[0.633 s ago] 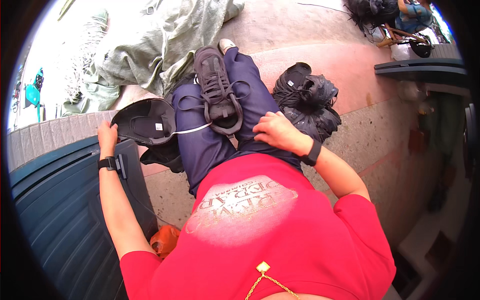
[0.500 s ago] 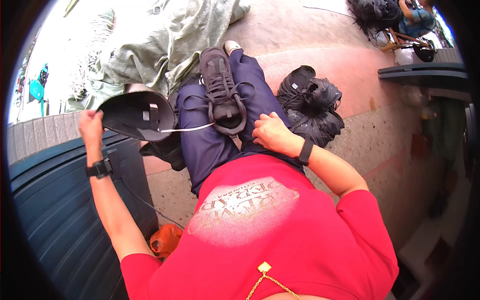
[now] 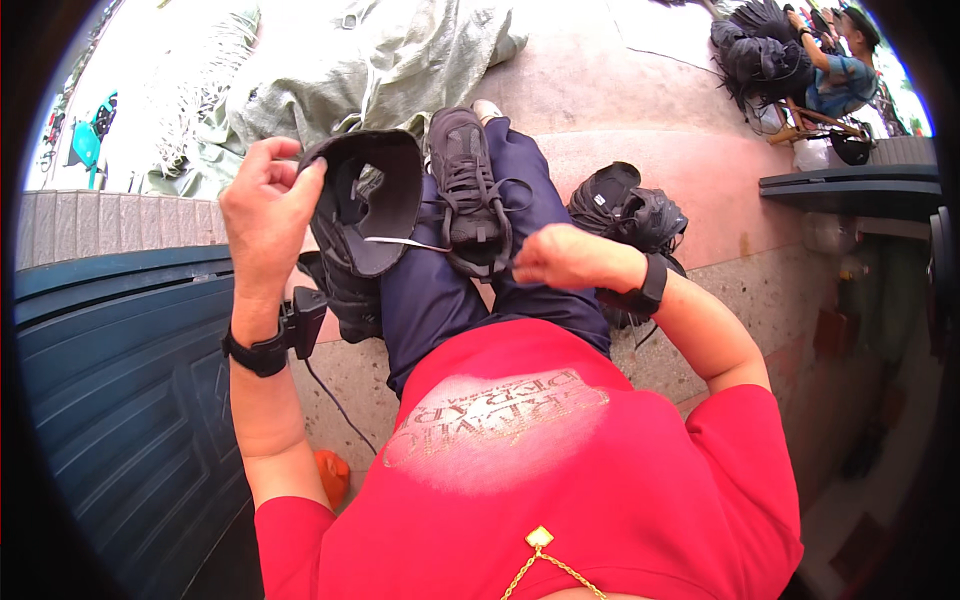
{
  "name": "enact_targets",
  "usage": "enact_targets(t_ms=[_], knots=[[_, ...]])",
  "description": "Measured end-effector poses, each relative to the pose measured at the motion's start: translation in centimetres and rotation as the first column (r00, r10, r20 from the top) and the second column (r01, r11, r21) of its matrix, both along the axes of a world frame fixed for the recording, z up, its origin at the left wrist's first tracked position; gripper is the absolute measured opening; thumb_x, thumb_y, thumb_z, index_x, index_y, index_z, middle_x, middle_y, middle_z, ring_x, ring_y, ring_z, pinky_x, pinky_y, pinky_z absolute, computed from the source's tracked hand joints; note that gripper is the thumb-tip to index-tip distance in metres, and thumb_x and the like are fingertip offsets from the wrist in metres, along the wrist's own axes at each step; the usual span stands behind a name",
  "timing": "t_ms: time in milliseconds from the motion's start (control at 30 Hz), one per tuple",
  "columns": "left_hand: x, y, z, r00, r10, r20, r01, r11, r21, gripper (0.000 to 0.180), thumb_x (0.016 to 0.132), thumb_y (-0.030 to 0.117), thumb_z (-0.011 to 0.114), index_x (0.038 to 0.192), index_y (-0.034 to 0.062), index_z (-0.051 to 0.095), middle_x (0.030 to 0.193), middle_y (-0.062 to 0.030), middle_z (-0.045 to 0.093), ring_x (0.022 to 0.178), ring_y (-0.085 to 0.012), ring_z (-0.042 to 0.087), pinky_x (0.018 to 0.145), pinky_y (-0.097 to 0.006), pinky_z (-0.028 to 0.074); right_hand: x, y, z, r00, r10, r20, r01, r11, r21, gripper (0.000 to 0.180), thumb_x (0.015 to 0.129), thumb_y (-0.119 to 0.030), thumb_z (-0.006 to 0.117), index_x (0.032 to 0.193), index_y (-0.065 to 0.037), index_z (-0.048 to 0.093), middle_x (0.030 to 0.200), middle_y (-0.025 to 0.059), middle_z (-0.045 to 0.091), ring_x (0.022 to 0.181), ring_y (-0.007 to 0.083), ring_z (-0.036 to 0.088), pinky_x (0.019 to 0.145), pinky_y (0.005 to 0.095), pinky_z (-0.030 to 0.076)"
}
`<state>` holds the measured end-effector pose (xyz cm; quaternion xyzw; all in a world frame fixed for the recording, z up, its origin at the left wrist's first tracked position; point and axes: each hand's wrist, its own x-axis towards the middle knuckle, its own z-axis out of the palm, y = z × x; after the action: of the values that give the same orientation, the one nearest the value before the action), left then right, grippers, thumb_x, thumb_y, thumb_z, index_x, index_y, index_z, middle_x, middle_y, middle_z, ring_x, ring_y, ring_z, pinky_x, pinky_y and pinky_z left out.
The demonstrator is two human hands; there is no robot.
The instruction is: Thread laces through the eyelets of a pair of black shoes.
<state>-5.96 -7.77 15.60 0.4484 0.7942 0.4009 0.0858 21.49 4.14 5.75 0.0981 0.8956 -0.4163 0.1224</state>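
Note:
My left hand [image 3: 268, 215] pinches the edge of a hollow black piece [image 3: 398, 190], shaped like a shoe upper, and holds it up left of my lap. From it a thin white strip [image 3: 405, 242] runs to a black laced shoe [image 3: 463, 165]. The shoe lies lengthwise along my thighs, with loops of lace loose at its sides. Beside its near end is my right hand [image 3: 575, 258], fingers curled together and slightly blurred. Whatever those fingers hold, if anything, does not show.
Black shoes [image 3: 630, 210] are piled right of my legs, and another dark piece [image 3: 350, 300] sits at the left. Grey-green sacking [image 3: 370, 70] spreads ahead. Blue panels [image 3: 120, 370] stand at the left. A person [image 3: 840, 75] sits far right beside a black heap [image 3: 762, 55].
My left hand has come up and rightward with the black piece, which has turned more upright and folded. My right hand has shifted slightly right; the shoe remains on my lap.

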Motion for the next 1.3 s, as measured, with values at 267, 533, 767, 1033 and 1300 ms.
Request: enact_targets(t_ms=[267, 533, 767, 1033, 1300], knots=[[-2.4, -2.6, -0.5, 0.972, 0.088, 0.219, -0.086, 0.996, -0.017, 0.018, 0.077, 0.009, 0.065, 0.089, -0.0005, 0.057, 0.069, 0.0008, 0.055, 0.06, -0.0025, 0.047, 0.053, -0.016, 0.039, 12.6, 0.8, -4.0, 0.904, -0.003, 0.428, -0.153, 0.932, 0.329, 0.015, 0.065, -0.017, 0.06, 0.062, -0.002, 0.06, 0.064, 0.0158, 0.059, 0.062, 0.0328, 0.059, 0.057, 0.0404, 0.048], [-3.0, -2.3, -0.9, 0.963, 0.073, 0.26, -0.072, 0.997, -0.015, 0.022, 0.078, 0.015, 0.065, 0.094, 0.0024, 0.056, 0.073, 0.0025, 0.055, 0.059, -0.0005, 0.046, 0.047, -0.015, 0.035, 20.2, 2.8, -8.4, 0.912, -0.261, 0.318, 0.043, 0.829, 0.557, 0.011, 0.068, -0.014, 0.056, 0.072, -0.007, 0.064, 0.072, 0.0086, 0.06, 0.076, 0.0268, 0.058, 0.067, 0.0382, 0.045], [-2.1, -1.8, -0.2, 0.949, 0.105, 0.297, -0.098, 0.994, -0.036, 0.021, 0.077, 0.015, 0.066, 0.09, 0.0022, 0.056, 0.071, 0.0025, 0.051, 0.059, -0.0015, 0.044, 0.049, -0.016, 0.036, 9.4, 0.1, -4.5, 0.98, -0.162, -0.119, 0.2, 0.843, 0.5, 0.016, 0.061, -0.007, 0.057, 0.077, -0.009, 0.057, 0.075, 0.0069, 0.051, 0.077, 0.0251, 0.051, 0.066, 0.0373, 0.041], [-1.4, -1.8, 0.1, 0.959, 0.059, 0.277, -0.054, 0.998, -0.026, 0.021, 0.077, 0.015, 0.066, 0.089, 0.0024, 0.055, 0.071, 0.0027, 0.049, 0.059, -0.0014, 0.043, 0.048, -0.016, 0.035, 0.1, -6.3, -6.8, 0.949, 0.299, 0.102, -0.299, 0.745, 0.596, 0.007, 0.067, -0.017, 0.056, 0.068, -0.014, 0.062, 0.072, 0.0019, 0.055, 0.081, 0.0191, 0.052, 0.067, 0.0332, 0.038], [-1.8, -2.2, -0.4, 0.944, 0.087, 0.318, -0.092, 0.996, 0.002, 0.021, 0.077, 0.015, 0.066, 0.091, 0.0018, 0.056, 0.073, 0.0018, 0.05, 0.059, -0.0017, 0.045, 0.047, -0.017, 0.036, 1.9, -4.7, -4.5, 0.989, 0.058, -0.138, -0.028, 0.976, 0.214, 0.009, 0.074, -0.016, 0.058, 0.07, -0.008, 0.057, 0.072, 0.0056, 0.057, 0.071, 0.0241, 0.052, 0.064, 0.0352, 0.039]])
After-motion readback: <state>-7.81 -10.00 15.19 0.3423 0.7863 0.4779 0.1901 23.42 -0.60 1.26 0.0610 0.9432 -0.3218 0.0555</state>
